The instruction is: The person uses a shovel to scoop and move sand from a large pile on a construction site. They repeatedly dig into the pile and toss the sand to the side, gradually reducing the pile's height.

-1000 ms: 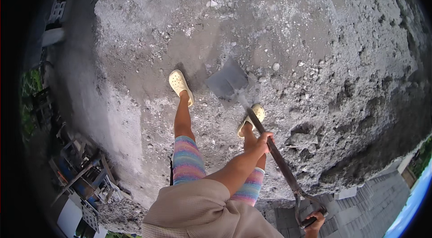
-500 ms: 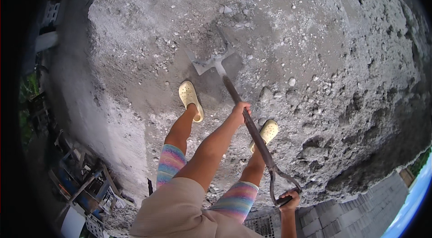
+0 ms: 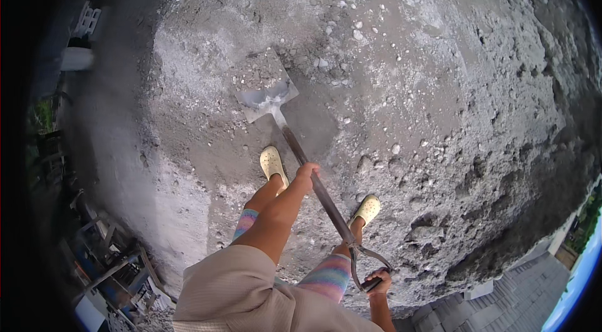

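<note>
I stand on a wide heap of grey sand and gravel (image 3: 401,81) and hold a shovel (image 3: 266,90) in both hands. My left hand (image 3: 307,174) grips the middle of its dark shaft. My right hand (image 3: 378,282) is closed on the D-shaped handle at the shaft's near end. The metal blade lies out in front of me with some gravel on it, resting against the heap. Below me are my pale yellow clogs (image 3: 273,163) and striped leggings (image 3: 329,277).
Wooden frames and clutter (image 3: 110,263) stand at the lower left beside the heap. A white container (image 3: 76,58) sits at the far left. Grey paving (image 3: 520,304) lies at the lower right. The heap is rougher and darker toward the right.
The shovel blade has gone forward and to the left, away from my feet, and now carries gravel. My left hand slid along the shaft as both arms stretched out.
</note>
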Motion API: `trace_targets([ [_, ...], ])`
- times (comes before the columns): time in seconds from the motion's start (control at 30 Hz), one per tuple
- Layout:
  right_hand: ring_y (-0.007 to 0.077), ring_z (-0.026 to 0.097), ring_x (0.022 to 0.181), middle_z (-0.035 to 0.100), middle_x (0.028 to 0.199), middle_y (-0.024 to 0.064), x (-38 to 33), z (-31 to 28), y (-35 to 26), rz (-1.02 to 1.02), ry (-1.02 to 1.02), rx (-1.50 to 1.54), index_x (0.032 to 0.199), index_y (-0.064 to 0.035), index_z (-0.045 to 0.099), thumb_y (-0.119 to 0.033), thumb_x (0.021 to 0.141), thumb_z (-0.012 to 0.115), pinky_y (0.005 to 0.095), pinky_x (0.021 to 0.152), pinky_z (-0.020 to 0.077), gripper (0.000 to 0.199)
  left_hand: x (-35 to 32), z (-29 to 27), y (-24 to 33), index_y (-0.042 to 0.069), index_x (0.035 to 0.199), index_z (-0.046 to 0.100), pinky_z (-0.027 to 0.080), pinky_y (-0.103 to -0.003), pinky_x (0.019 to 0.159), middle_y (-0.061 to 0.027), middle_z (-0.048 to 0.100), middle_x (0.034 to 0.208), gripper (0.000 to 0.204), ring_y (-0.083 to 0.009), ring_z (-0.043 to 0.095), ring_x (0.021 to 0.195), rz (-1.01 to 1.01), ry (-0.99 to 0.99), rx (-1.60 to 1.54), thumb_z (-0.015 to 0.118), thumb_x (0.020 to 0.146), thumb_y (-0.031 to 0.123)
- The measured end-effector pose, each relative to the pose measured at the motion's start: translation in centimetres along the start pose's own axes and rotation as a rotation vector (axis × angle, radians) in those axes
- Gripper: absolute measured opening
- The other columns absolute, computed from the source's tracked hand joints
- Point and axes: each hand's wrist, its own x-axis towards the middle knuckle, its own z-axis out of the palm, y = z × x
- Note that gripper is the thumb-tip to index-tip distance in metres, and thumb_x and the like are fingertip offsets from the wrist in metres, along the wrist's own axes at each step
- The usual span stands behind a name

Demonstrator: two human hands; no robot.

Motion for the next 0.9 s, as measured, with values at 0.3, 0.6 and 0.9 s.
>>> trace_targets([
  [0.3,0.0177,0.041,0.043,0.040,0.049,0.0032,1.6,20.1,-0.1,0.057,-0.476,0.021,0.059,-0.0098,0.040,-0.010,0.058,0.048,0.0318,0.047,0.0388,0.008,-17.6,2.4,28.0,0.007,0.061,0.045,0.039,-0.028,0.043,-0.0021,0.042,0.054,0.010,-0.0147,0.043,0.047,0.584,-0.004,-0.065,0.055,0.060,0.006],
  [0.6,0.0164,0.042,0.040,0.041,0.050,0.0035,-8.0,25.0,-7.8,-0.113,-0.441,-0.114,0.063,-0.0084,0.041,-0.008,0.058,0.048,0.0288,0.042,0.0382,0.009,-17.8,4.5,30.1,0.010,0.063,0.045,0.039,-0.032,0.051,-0.0016,0.043,0.058,0.011,-0.0165,0.044,0.055,0.345,-0.057,-0.052,0.055,0.062,0.011],
  [0.9,0.0189,0.046,0.036,0.046,0.048,0.0093,-0.4,16.5,-26.8,-0.323,-0.247,-0.308,0.061,0.0013,0.046,-0.001,0.050,0.049,0.0279,0.035,0.0399,0.011,-12.1,17.3,11.1,0.011,0.061,0.042,0.036,-0.031,0.050,-0.0003,0.041,0.058,0.012,-0.0156,0.041,0.050,0.039,0.051,-0.346,0.054,0.062,0.010],
])
